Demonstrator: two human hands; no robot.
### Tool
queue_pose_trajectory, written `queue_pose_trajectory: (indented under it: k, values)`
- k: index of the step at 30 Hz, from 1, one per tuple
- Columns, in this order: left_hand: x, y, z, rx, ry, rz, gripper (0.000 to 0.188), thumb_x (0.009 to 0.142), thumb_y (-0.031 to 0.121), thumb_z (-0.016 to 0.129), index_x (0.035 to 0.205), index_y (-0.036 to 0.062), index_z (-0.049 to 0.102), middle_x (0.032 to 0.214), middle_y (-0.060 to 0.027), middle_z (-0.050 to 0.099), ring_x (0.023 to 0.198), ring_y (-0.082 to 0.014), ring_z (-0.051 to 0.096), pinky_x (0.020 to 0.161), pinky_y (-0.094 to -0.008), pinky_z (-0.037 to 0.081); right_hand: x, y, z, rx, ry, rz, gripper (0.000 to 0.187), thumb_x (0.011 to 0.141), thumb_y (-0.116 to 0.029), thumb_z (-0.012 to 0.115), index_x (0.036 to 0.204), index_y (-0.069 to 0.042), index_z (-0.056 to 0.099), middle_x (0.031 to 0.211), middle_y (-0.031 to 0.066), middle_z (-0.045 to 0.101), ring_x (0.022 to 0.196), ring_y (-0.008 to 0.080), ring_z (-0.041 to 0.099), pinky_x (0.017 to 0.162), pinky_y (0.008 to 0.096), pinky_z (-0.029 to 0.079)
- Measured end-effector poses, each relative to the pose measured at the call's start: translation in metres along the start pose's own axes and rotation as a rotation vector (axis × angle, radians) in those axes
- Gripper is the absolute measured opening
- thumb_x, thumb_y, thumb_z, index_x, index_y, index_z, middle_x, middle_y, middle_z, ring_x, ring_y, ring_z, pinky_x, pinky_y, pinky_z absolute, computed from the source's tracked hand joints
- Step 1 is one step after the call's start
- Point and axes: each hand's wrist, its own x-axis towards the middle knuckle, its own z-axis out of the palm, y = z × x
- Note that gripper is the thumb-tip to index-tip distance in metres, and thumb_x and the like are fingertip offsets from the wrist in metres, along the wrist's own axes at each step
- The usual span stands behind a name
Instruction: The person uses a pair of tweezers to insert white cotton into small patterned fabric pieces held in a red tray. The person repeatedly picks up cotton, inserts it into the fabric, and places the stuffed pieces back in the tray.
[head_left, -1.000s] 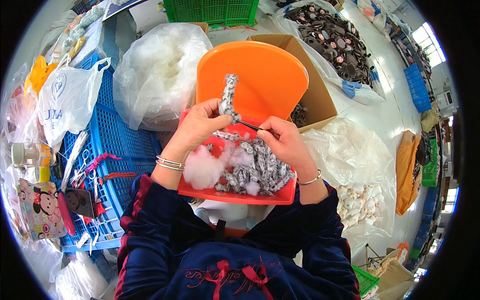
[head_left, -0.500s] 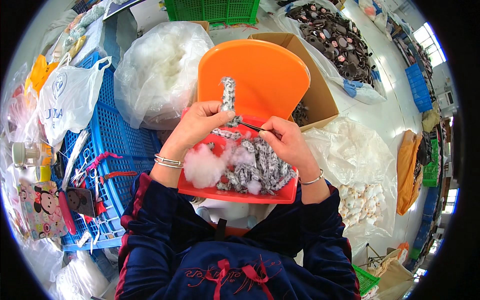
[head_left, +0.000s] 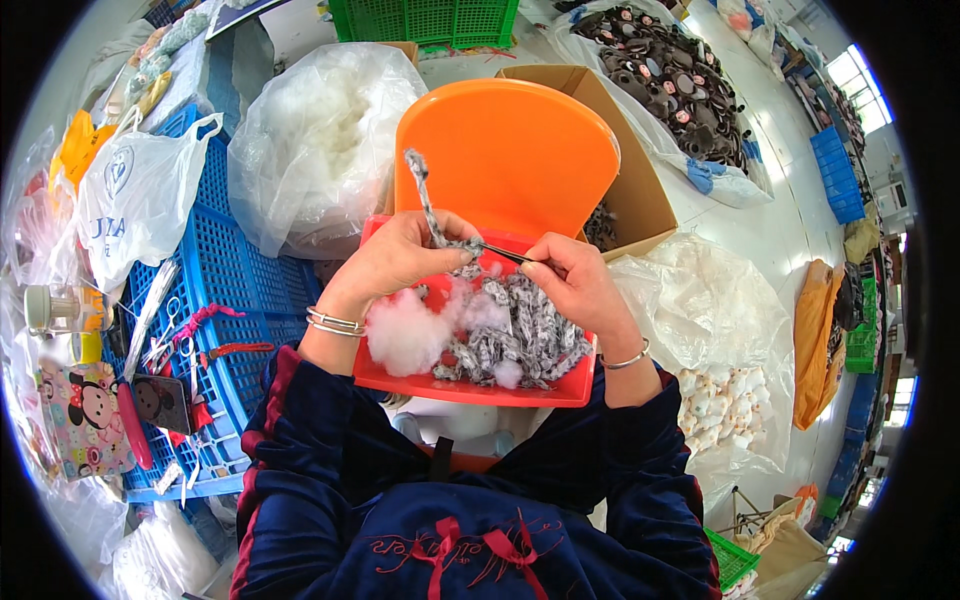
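My left hand pinches a narrow, fuzzy grey-and-white knitted strip; its long end sticks up above the fingers. In my right hand is a slim pair of black tweezers, with the tip against the strip's lower end at my left fingertips. Whether the tip is inside the strip cannot be made out. Below both hands lies a red tray, holding a heap of similar grey knitted pieces and a tuft of white stuffing fluff on the left.
An orange chair back rises behind the tray, with a cardboard box beside it. A clear bag of stuffing stands left. Blue crates carry scissors. On the right, a plastic bag holds small white pieces.
The strip has turned in my left fingers: its upper end now leans left and shows a thinner side. My left hand has shifted slightly; the tweezers stay near the strip's lower end.
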Motion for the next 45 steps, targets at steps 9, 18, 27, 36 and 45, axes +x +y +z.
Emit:
queue_pose_trajectory:
  k: [9,18,27,36,45]
  values:
    - [0.002,-0.006,-0.002,-0.056,0.003,0.02,0.018,0.087,0.008,0.068,0.103,-0.0009,0.069,0.091,-0.0014,0.069,0.081,-0.0074,0.062,0.075,-0.0224,0.049,-0.001,0.001,-0.002,-0.008,-0.027,0.012,0.008,0.089,-0.006,0.064,0.086,0.001,0.061,0.073,0.003,0.06,0.064,0.0076,0.052,0.057,0.0245,0.041]
    - [0.001,-0.003,-0.004,0.016,-0.003,-0.025,0.016,0.087,0.008,0.068,0.101,-0.001,0.069,0.09,-0.0022,0.07,0.082,-0.0071,0.061,0.075,-0.0231,0.049,-0.001,-0.001,-0.002,-0.017,-0.041,-0.005,0.008,0.089,-0.005,0.064,0.086,0.001,0.061,0.074,0.0044,0.059,0.065,0.0099,0.053,0.058,0.0258,0.041]
    - [0.0,0.001,-0.002,0.032,0.0,-0.009,0.019,0.088,0.008,0.067,0.106,-0.0006,0.068,0.093,-0.0015,0.069,0.083,-0.0068,0.061,0.076,-0.0227,0.05,-0.001,0.0,-0.003,-0.036,-0.029,-0.017,0.008,0.089,-0.005,0.063,0.086,0.002,0.061,0.074,0.0057,0.06,0.065,0.0116,0.054,0.058,0.0269,0.042]
    - [0.001,0.004,0.001,0.112,0.061,-0.02,0.022,0.089,0.02,0.071,0.093,-0.0009,0.072,0.081,-0.0009,0.069,0.073,-0.0052,0.059,0.067,-0.0231,0.048,-0.001,0.001,-0.004,-0.044,-0.032,-0.011,0.009,0.089,-0.006,0.064,0.086,0.002,0.061,0.073,0.0055,0.059,0.064,0.0116,0.053,0.058,0.027,0.042]
    - [0.001,0.003,0.003,0.121,0.062,-0.043,0.03,0.084,0.029,0.077,0.073,0.0022,0.072,0.065,0.0009,0.064,0.06,-0.0035,0.052,0.056,-0.0223,0.041,-0.003,0.002,-0.004,-0.05,-0.059,-0.015,0.009,0.089,-0.005,0.065,0.086,0.002,0.06,0.071,0.002,0.056,0.063,0.0081,0.049,0.056,0.0251,0.039]
